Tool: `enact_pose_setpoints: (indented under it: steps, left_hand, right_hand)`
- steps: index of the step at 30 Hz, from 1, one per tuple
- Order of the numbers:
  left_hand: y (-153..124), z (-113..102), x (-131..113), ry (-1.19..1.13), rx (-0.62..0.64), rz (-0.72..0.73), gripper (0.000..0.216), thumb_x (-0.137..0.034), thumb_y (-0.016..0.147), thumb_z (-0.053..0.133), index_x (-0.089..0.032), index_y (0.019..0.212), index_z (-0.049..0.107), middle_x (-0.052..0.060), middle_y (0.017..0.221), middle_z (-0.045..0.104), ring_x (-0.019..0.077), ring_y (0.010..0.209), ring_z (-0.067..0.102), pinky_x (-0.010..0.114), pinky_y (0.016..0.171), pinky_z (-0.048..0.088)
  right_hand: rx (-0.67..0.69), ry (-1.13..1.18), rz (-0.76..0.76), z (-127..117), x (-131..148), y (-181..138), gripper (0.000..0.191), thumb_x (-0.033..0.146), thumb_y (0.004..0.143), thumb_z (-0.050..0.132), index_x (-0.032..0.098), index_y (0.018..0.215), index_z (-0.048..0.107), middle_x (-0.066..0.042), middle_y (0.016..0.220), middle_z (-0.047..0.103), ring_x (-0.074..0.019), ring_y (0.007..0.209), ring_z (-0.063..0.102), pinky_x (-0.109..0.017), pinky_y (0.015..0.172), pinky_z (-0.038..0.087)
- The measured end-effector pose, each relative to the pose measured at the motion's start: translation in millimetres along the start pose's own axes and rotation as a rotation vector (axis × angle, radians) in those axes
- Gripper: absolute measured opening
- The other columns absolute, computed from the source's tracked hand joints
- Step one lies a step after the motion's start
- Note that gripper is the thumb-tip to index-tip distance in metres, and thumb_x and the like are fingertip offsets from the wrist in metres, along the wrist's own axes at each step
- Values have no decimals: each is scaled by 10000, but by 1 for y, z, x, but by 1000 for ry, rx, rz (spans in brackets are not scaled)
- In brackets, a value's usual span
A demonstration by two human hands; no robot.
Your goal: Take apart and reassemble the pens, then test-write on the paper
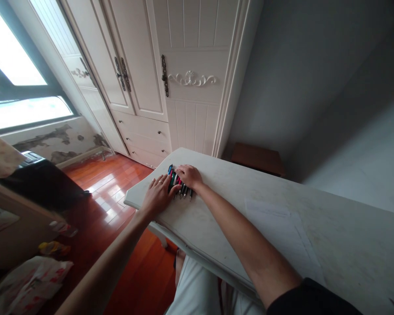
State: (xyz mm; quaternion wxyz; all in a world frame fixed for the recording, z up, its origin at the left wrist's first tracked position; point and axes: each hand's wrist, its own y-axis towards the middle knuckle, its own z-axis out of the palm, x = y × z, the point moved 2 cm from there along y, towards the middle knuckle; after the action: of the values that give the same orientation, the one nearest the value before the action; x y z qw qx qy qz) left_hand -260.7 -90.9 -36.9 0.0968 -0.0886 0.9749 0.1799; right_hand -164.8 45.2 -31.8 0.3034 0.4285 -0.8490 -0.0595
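Note:
Several pens point(181, 189) lie side by side in a bunch near the far left corner of the white table point(223, 205). Their caps and barrels show blue, pink, green, white and black, and some metal tips point towards me. My left hand point(159, 192), with a ring on one finger, lies flat along the left side of the bunch, fingers stretched out and thumb near the tips. From the right, my right hand point(189, 176) rests over the far part of the pens, fingers reaching left across them. Both hands touch the pens and partly cover them.
White paper sheets point(279, 232) lie on the table beside my right forearm. Beyond the table stand a white wardrobe point(193, 118) and a low brown wooden piece point(258, 158). On the floor at left are a black case point(49, 186) and a plastic bag point(33, 284).

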Motion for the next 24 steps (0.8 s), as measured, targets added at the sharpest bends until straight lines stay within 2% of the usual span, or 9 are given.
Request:
enact_pose_setpoints:
  steps: [5,12,20,24]
  left_hand:
    - [-3,-7,-1,13,-34,-12,548,-546,967,373,-166,1324,542,166,1362,569,329,1314,474,518,1096,355]
    - [-12,-7,0,35,-28,-9,530,-471,994,349,-99,1316,547,182,1358,570,310,1330,465,511,1116,335]
    - [-16,-7,6,-61,-70,9,464,-441,982,369,-152,1244,619,140,1325,603,291,1307,494,502,1124,352]
    - [-18,-10,16,-124,-64,53,498,-477,978,344,-168,1248,626,129,1334,598,286,1317,484,490,1136,352]
  right_hand:
    - [-10,3,16,0,-1,0,269,314,969,469,229,933,722,-41,1081,731,-161,1060,625,-251,951,406]
    - [-27,6,53,0,-2,0,260,299,950,484,217,926,729,-57,1070,732,-180,1032,630,-253,910,420]
    - [-25,7,70,-5,2,-2,264,290,955,472,218,899,720,-49,1028,738,-174,988,634,-246,872,424]
    - [-20,9,79,-7,4,-2,272,296,957,470,217,882,719,-49,1025,738,-174,981,632,-246,866,420]
